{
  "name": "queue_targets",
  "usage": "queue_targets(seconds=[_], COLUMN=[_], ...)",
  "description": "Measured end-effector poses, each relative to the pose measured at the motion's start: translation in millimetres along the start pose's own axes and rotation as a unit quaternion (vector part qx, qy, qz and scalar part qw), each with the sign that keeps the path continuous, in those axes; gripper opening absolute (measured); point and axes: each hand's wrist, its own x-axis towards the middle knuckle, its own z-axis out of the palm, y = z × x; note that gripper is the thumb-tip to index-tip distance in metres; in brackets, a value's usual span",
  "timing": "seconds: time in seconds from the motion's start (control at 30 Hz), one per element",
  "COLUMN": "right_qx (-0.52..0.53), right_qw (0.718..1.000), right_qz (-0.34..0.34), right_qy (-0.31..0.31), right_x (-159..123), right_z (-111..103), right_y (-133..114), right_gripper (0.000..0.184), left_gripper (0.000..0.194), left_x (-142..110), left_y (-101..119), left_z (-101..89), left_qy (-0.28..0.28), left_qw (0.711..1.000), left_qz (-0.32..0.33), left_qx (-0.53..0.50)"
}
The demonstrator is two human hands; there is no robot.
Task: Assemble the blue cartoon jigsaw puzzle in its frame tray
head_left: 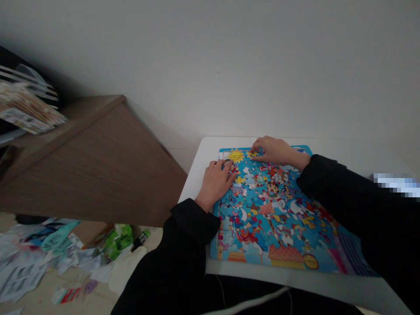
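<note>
Pale grey wall stands behind the far edge of the white rectangular table. Brown wood-grain cabinet stands off the table's left edge; on its top lie a stack of multicoloured, thin-paged booklets and a black-and-white striped item, kind unclear. Floor at the cabinet's foot: crumpled green plastic bag, printed white paper sheets, red-and-white packet, purple ring-shaped item. White cable runs below the table's near edge.
</note>
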Motion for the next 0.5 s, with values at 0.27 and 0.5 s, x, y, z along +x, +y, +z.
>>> queue_targets(seconds=[0.27,0.5], right_qx=[0.186,-0.087], right_qw=[0.983,0.993], right_qz=[0.004,-0.074], right_qy=[0.010,-0.005], right_x=[15,29], right_z=[-3,-5], right_y=[-9,-21], right_gripper=[0.019,0.027], left_gripper=[0.046,0.047], left_x=[-1,-2], left_y=[1,2], left_z=[-1.5,-2.0], left_qy=[0.001,0.000], left_qw=[1.000,1.000], left_qz=[-0.004,-0.004], left_qx=[-0.002,-0.001])
